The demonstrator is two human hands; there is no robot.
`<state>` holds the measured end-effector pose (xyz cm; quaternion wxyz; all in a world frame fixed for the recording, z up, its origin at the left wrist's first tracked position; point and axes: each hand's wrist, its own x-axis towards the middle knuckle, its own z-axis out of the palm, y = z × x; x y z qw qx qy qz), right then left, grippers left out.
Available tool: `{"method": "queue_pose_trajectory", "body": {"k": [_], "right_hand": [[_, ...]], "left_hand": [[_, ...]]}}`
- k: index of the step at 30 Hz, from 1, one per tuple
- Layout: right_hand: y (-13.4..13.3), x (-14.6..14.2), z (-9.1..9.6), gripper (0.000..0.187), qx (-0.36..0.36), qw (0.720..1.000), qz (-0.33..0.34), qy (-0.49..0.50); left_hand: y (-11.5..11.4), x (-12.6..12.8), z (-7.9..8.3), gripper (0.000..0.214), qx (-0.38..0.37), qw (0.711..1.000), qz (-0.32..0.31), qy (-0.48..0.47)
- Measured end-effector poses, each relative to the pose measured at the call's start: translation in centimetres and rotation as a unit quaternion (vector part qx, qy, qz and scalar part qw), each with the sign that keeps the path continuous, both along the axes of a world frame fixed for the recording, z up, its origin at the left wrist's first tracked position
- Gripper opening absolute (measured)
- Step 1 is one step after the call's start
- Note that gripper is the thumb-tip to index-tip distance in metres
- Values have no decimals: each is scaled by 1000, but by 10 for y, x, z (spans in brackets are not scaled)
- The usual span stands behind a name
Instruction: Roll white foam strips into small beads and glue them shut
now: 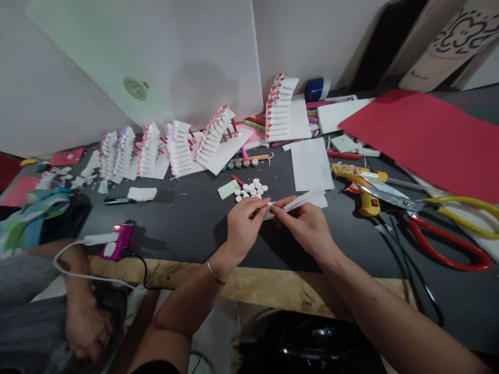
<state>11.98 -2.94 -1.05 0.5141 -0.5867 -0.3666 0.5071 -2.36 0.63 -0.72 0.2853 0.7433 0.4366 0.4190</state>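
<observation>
Over the dark tabletop, the fingertips of my left hand [245, 221] pinch the end of a narrow white paper strip [307, 197]. My right hand [306, 226] grips the same strip close by, its thumb and forefinger meeting the left fingertips. The strip's free part slants up to the right past my right hand. Whatever fold or roll lies at the pinched end is too small to make out. Just beyond my fingers sits a cluster of small white round pieces [252, 190], with a pale green card [228, 189] beside it. A white paper sheet [311, 163] lies behind my right hand.
Stepped white paper models [179, 148] line the wall side. Large scissors [409, 205] and a yellow glue gun [368, 200] with its cable lie right, near red sheets [424, 140]. A magenta plug adapter [118, 242] sits left, near another person's hand [88, 330].
</observation>
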Motion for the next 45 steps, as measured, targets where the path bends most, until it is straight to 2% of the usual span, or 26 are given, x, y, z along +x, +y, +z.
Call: {"method": "queue_pose_trajectory", "body": {"k": [4,8,14,18,22,28,30,38,40,42,44,45], "right_hand": [[0,-2,0,29,11,1000,-23,-8],[-1,-2,2,28,23,999,-37,-7],[-2,-1,4,28,32,999,-33,-6],[-3,1,3,30,49,999,-3,2],[-3,2,1,30,57,998,8,-11],[-5,3,0,29,70,995,-1,-65],[-5,4,1,29,65,996,-8,-68],[2,8,-6,31,49,996,-32,61],[2,13,-6,32,80,993,-89,26],[0,20,-1,33,146,972,-163,-89],[-4,28,6,39,223,920,-194,-258],[-6,31,10,42,254,888,-180,-339]], "left_hand": [[-2,1,-2,15,61,997,-11,35],[-3,2,-2,18,65,997,-22,32],[-3,3,-1,12,-41,997,-22,-59],[-1,2,-2,12,-92,991,-15,-98],[1,-1,0,12,-108,989,-27,-94],[5,-3,2,13,-69,995,-50,-53],[5,-3,2,11,-86,993,-45,-67],[9,-1,-5,12,-198,968,-38,-152],[10,-1,-6,16,-221,959,-36,-172],[11,-1,-7,18,-238,952,-37,-190],[11,-1,-5,18,-244,948,-37,-198],[11,-1,-4,18,-246,949,-38,-196]]}}
